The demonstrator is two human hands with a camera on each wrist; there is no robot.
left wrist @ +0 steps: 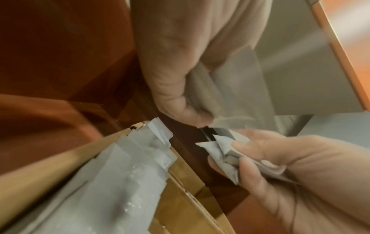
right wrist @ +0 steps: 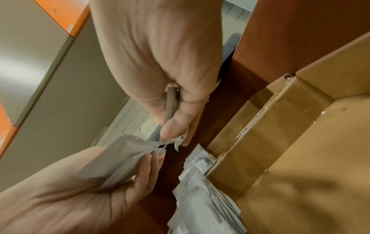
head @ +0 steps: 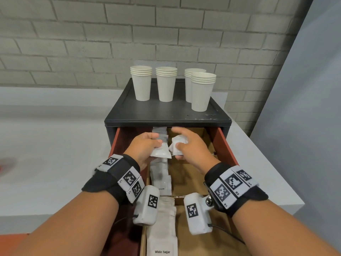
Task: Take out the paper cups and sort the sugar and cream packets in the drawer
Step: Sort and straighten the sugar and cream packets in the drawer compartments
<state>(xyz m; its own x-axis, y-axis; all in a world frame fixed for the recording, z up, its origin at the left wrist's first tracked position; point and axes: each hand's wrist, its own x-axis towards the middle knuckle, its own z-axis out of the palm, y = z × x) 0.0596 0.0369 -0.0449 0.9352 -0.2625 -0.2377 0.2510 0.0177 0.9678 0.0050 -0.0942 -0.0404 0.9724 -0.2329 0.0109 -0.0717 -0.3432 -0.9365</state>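
Both hands hover over the open drawer. My left hand grips a small bunch of white packets between thumb and fingers. My right hand pinches a crumpled bunch of white packets just to the right, corners nearly touching. In the left wrist view the left hand holds flat packets; the right hand holds its bunch. Below lies a row of cream packets and, nearer me, white sugar packets. Several stacks of paper cups stand on the black cabinet top.
A brown cardboard box lines the drawer; its wide right compartment holds nothing I can see. Red-brown drawer walls flank both hands. The cabinet sits on a grey counter against a brick wall.
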